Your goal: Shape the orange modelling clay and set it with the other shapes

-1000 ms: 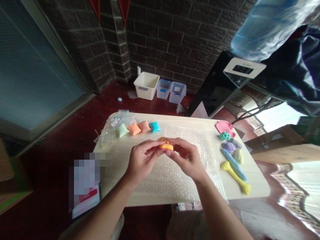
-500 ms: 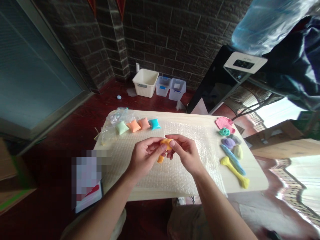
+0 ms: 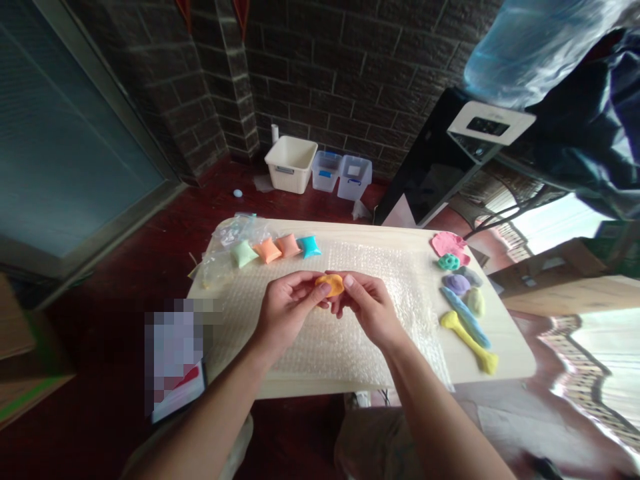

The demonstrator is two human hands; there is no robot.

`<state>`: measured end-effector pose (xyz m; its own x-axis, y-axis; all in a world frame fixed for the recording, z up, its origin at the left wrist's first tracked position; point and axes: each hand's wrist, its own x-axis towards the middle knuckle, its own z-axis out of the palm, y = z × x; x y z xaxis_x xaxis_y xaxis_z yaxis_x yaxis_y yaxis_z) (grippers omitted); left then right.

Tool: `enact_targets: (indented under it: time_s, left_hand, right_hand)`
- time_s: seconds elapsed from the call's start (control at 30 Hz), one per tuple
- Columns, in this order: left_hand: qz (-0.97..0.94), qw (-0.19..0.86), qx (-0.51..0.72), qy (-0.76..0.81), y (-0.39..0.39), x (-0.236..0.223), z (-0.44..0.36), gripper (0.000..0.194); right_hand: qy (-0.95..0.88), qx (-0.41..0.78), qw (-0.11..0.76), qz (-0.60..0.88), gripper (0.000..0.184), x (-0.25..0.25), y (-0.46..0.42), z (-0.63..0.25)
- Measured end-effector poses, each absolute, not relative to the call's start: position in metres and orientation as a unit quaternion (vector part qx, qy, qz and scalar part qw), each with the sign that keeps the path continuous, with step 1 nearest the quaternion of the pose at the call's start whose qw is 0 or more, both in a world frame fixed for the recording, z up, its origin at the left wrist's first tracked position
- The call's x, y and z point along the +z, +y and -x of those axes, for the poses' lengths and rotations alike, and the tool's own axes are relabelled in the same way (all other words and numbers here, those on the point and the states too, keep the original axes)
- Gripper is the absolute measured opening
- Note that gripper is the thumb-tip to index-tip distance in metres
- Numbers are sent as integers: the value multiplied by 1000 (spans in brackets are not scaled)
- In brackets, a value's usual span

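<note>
Between both hands is a lump of orange modelling clay (image 3: 331, 286), held above the bubble wrap (image 3: 330, 353). The fingers and thumb of my left hand (image 3: 290, 300) pinch its left side. My right hand (image 3: 369, 300) grips the right edge with thumb and fingers. The clay looks flattened and rounded; its underside is hidden by the fingers. Beyond the hands lie small packets of clay: a green packet (image 3: 244, 254), an orange packet (image 3: 268, 251), a salmon packet (image 3: 288, 246) and a blue packet (image 3: 310, 247).
On the right of the table (image 3: 510, 353) lie a pink clay piece (image 3: 447, 245), a teal clay piece (image 3: 449, 261), a purple clay lump (image 3: 456, 285), a blue clay roll (image 3: 466, 317) and a yellow bone-shaped clay piece (image 3: 470, 342). Clear plastic bags (image 3: 225, 250) lie back left.
The orange clay has gone from a folded lump, with a piece hanging below it, to a flatter oval. The hanging piece no longer shows. Both hands stay nearly in place.
</note>
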<state>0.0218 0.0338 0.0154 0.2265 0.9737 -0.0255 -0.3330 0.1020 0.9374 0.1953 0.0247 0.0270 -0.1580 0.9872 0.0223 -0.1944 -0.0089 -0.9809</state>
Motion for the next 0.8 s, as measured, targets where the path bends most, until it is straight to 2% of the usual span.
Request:
enact_targets:
  time_s: [0.27,0.43,0.6,0.8]
  left_hand:
    - [-451,633,510,368,31,14,-19,29]
    - [-472,624,500,371,25,18,-17,28]
    - [-484,620,493,372,16,21,-16,27]
    - [-476,618,503,372,16,19,-12,27]
  right_hand:
    - [-487,581,505,413,34,27,22,-192]
    - [-455,584,520,425,40,26,17,-188]
    - [-484,536,514,463,36,27,8,-184]
    - [-504,496,522,478,40,27,3,-175]
